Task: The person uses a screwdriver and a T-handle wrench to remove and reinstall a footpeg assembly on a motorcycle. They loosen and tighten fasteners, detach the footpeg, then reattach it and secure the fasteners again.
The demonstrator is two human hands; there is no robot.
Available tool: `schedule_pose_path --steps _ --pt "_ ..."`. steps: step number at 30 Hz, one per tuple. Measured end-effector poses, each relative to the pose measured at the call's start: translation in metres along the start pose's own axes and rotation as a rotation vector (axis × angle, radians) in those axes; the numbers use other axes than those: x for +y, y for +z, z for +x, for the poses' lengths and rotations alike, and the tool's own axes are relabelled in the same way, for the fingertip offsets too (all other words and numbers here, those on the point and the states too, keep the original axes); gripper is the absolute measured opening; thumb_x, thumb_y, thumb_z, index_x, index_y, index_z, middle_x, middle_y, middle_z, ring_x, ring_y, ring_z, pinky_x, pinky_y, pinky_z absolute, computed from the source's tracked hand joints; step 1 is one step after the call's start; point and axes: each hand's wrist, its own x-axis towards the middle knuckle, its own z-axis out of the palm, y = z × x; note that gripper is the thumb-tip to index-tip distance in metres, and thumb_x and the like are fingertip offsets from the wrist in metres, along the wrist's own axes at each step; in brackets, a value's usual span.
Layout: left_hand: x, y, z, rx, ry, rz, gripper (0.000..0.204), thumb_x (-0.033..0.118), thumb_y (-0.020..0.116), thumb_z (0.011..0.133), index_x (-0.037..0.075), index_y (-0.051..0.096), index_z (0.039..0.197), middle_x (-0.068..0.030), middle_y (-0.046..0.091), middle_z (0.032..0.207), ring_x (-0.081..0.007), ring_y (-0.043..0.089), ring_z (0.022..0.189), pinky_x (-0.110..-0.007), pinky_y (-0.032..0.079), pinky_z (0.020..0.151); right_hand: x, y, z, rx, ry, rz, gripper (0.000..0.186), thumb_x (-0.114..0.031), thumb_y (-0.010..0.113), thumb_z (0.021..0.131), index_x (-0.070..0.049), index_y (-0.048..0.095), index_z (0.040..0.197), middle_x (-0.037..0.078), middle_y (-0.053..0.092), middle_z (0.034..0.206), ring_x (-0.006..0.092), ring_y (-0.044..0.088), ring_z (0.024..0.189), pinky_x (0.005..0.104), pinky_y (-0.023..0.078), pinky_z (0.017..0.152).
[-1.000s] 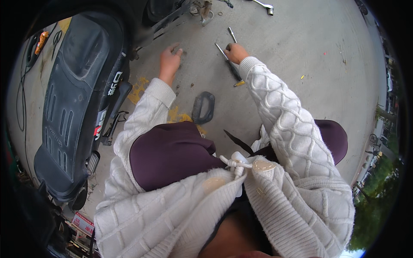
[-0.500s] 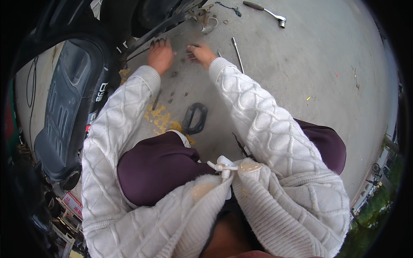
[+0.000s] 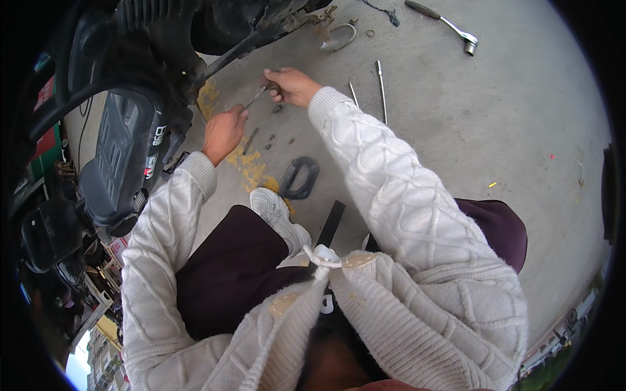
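Observation:
Between my hands, above the concrete floor, runs a thin metal rod [image 3: 256, 98], slanting up to the right. My left hand [image 3: 223, 132] is closed round its lower end. At the upper end, my right hand [image 3: 293, 87] pinches with bent fingers over a small dark piece that I cannot make out clearly. Just beyond the hands is the dark underside of a scooter [image 3: 244, 45]. Below them on the floor lie a thin dark strip [image 3: 250, 141] and a black oval ring-shaped part [image 3: 300, 178].
A ratchet wrench [image 3: 450, 29] lies far right. Nearer are a long metal bar [image 3: 381, 91] and a shorter thin rod [image 3: 353, 93]. A curved metal bracket [image 3: 339, 38] and a small ring [image 3: 370, 33] sit by the scooter. The scooter's black footboard [image 3: 124, 156] stands left.
My left hand has come down and nearer, away from the scooter's edge; my right hand has shifted slightly left. The rod now shows between them. My view has moved a little.

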Motion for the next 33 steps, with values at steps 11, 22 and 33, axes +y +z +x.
schedule_pose_path --steps 11,22,33 --pt "0.001 0.006 0.010 0.106 -0.183 -0.067 0.028 0.030 0.046 0.092 0.005 0.060 0.091 -0.0219 0.062 0.080 -0.0415 0.059 0.080 -0.049 0.045 0.069 -0.005 0.026 0.036 0.016 -0.088 0.092 0.026 -0.021 0.040 0.099 0.002 0.052 0.096 0.013 0.059 0.085 0.0113 0.039 0.058 0.0260 0.038 0.050" --pt "0.006 0.009 0.015 0.168 -0.159 -0.090 0.026 0.029 0.046 0.092 0.006 0.058 0.092 -0.0218 0.062 0.077 -0.0420 0.059 0.077 -0.050 0.045 0.067 0.001 0.026 0.035 0.070 -0.249 0.178 0.027 -0.022 0.042 0.099 0.000 0.054 0.090 0.012 0.059 0.079 0.0119 0.037 0.056 0.0304 0.042 0.056" --pt "-0.003 0.016 0.012 0.253 -0.196 -0.110 0.029 0.031 0.047 0.092 0.005 0.060 0.095 -0.0224 0.061 0.078 -0.0415 0.059 0.078 -0.048 0.045 0.067 0.008 0.034 0.042 -0.041 -0.216 0.399 0.025 -0.022 0.038 0.100 -0.002 0.050 0.092 0.012 0.059 0.079 0.0124 0.041 0.056 0.0362 0.050 0.059"
